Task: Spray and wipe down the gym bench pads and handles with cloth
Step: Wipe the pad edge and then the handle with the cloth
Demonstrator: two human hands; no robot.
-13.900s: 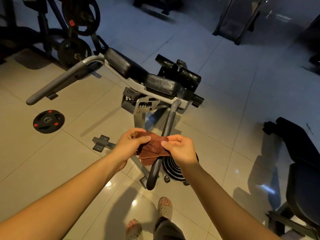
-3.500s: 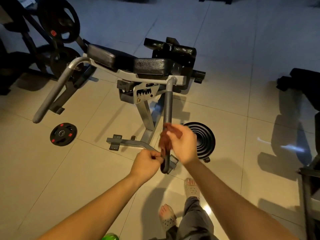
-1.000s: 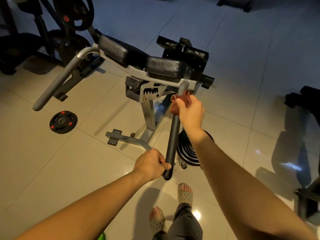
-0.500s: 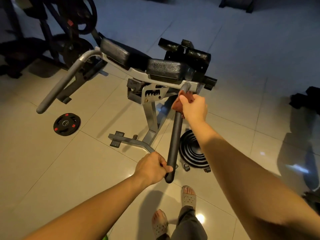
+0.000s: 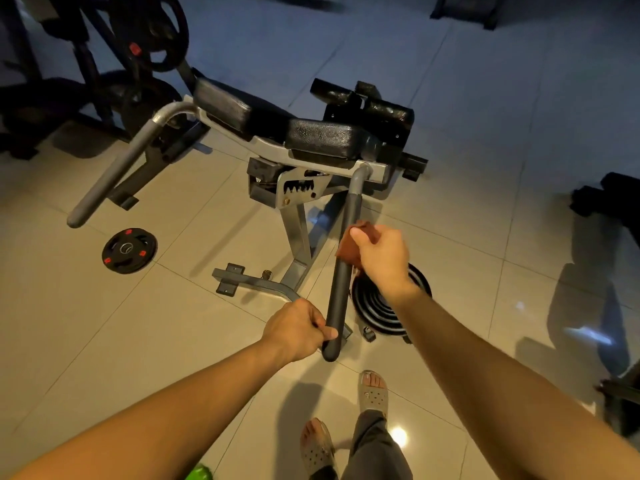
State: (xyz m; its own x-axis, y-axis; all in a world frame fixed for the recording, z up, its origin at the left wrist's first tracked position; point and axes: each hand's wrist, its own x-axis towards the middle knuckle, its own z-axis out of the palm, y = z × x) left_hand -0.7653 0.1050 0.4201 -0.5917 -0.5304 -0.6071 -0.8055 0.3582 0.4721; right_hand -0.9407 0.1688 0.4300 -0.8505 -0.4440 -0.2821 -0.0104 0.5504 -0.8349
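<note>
Wiping step in hand, on the near handle (image 5: pixel 341 271) of the bench (image 5: pixel 311 157).

Right hand (image 5: pixel 381 258): grip clenched around a brown cloth (image 5: pixel 346 249), cloth wrapped against the handle about midway along its dark sleeve. Left hand (image 5: pixel 298 329): grip closed on the handle's lower end, just above the tip, steadying it.

Pads (image 5: pixel 325 138) sit above and beyond the handle, apart from both hands. Far handle (image 5: pixel 114 173) off to the left, untouched by either hand. A green object (image 5: pixel 199 474) shows at the bottom edge; possibly the spray bottle, cannot tell.

To do this step well, judged: keep the cloth wrapped fully round the tube, not just one face; run it the whole length. The left hand covers the tip, so it should shift up for the cloth to reach that end. Firm, even pressure; refold the cloth once soiled.
</note>
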